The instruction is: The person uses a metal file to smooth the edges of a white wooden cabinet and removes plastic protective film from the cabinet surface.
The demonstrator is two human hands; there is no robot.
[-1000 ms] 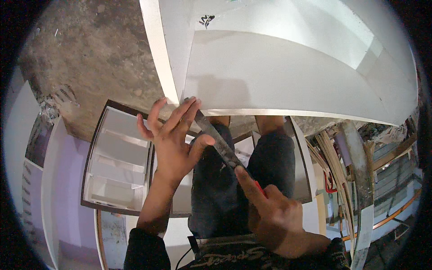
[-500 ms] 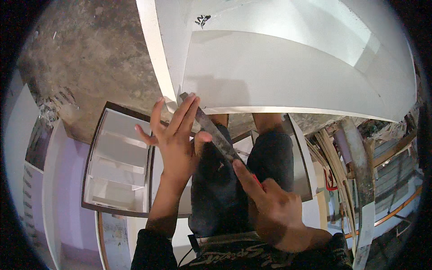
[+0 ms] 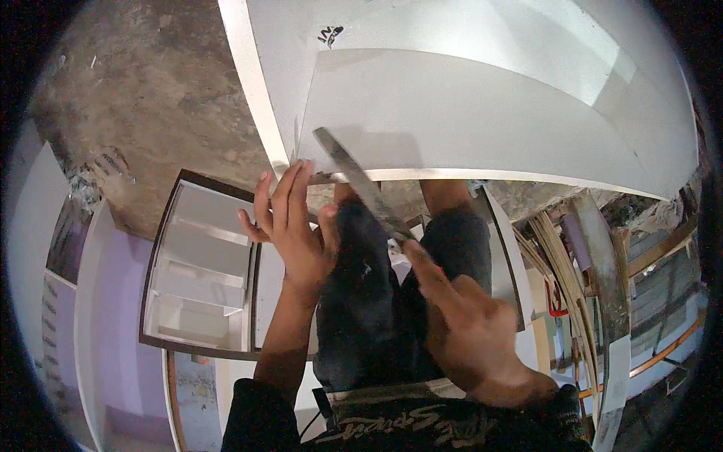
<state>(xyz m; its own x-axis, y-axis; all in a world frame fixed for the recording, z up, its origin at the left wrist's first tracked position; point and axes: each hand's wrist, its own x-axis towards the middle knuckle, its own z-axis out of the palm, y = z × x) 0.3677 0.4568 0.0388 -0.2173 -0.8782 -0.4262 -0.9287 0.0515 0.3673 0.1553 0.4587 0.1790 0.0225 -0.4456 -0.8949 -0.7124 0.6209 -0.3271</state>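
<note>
The right grip [image 3: 476, 324] is closed around the file [image 3: 358, 178], forefinger laid along it; a bit of red shows beside that finger. The blade slants forward and left from this grip, crossing the front edge of the white box [image 3: 452, 124]. The left grip [image 3: 301, 252] is spread and holds nothing, its fingertips at the box's near corner, just left of the blade; whether they press on it I cannot tell. Left of that grip is a dark-rimmed unit [image 3: 199, 248]; well right of the right grip, wood strips [image 3: 574, 305].
</note>
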